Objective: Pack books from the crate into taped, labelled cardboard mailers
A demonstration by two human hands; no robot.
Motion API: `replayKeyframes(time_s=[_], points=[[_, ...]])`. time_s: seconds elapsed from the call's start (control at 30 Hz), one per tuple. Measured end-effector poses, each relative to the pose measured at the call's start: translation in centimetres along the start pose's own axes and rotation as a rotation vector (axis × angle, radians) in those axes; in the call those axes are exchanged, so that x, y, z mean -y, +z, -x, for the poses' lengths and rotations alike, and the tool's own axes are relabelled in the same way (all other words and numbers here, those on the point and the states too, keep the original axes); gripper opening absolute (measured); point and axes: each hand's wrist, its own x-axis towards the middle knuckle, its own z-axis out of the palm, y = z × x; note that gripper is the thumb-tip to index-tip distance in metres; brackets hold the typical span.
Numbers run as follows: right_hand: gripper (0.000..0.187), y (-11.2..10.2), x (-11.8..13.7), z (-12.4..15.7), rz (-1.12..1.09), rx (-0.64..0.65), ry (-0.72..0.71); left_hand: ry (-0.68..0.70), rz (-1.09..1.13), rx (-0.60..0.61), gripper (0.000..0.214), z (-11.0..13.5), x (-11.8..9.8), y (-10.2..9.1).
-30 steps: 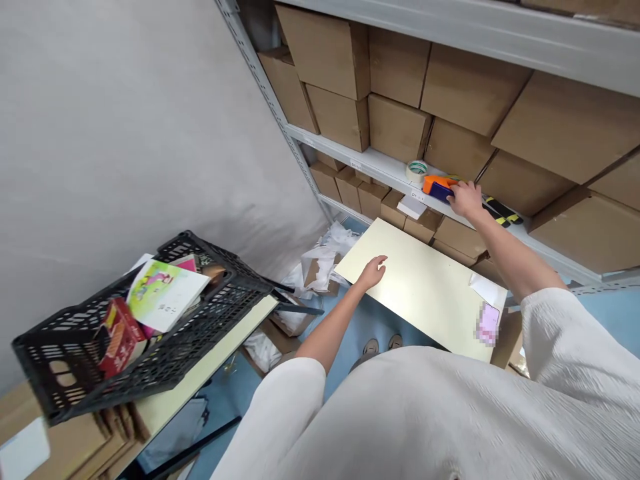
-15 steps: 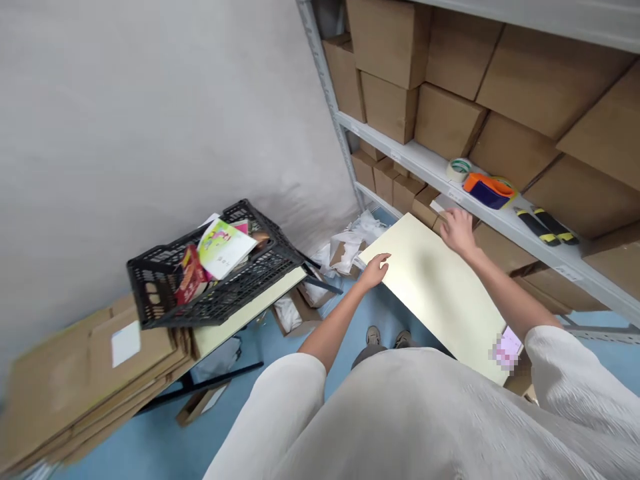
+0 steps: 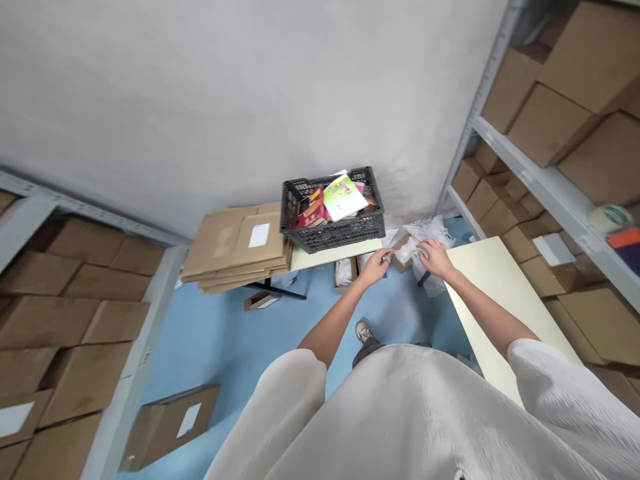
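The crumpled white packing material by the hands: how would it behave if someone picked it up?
The crumpled white packing material is probably very light for its bulk, judging by its loose, thin folds. It looks floppy, so it would likely squash under the right hand instead of keeping its shape.

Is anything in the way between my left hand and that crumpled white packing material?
Nothing visible stands in the way. The left hand reaches right up to the crumpled white packing material, and its fingertips appear to meet it. The right hand is on the material from the other side.
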Motion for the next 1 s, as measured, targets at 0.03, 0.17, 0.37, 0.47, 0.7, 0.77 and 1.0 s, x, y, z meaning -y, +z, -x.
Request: replayKeyframes(time_s=[0.03,0.17,0.37,0.47,0.7,0.77,1.0], points=[[0.037,0.8,1.7,-1.5,-0.005,0.003,-0.020,-0.004,0.000,-0.028,0.044,0.5,1.0,-2.1],[0.035,3.9,8.3,-6.7,-0.019,-0.004,-0.067,-0.004,-0.004,-0.096,0.044,1.7,4.9,-10.1],[0.034,6.2,15.7,-13.1,-0.005,0.010,-0.059,0.008,-0.025,-0.135,0.044,1.3,8.4,-19.2],[0.034,6.5,17.4,-16.1,0.025,0.025,-0.042,0.034,-0.041,-0.156,0.043,-0.1,9.0,-21.9],[0.037,7.0,16.5,-23.1,0.050,0.077,-0.024,0.080,-0.127,-0.201,0.041,-5.3,9.7,-23.4],[0.039,7.2,16.0,-25.1,0.061,0.076,-0.022,0.055,-0.157,-0.198,0.044,-7.0,9.8,-23.3],[0.051,7.6,14.8,-31.4,0.122,0.142,-0.006,-0.079,-0.382,-0.181,0.051,-12.3,9.5,-24.0]])
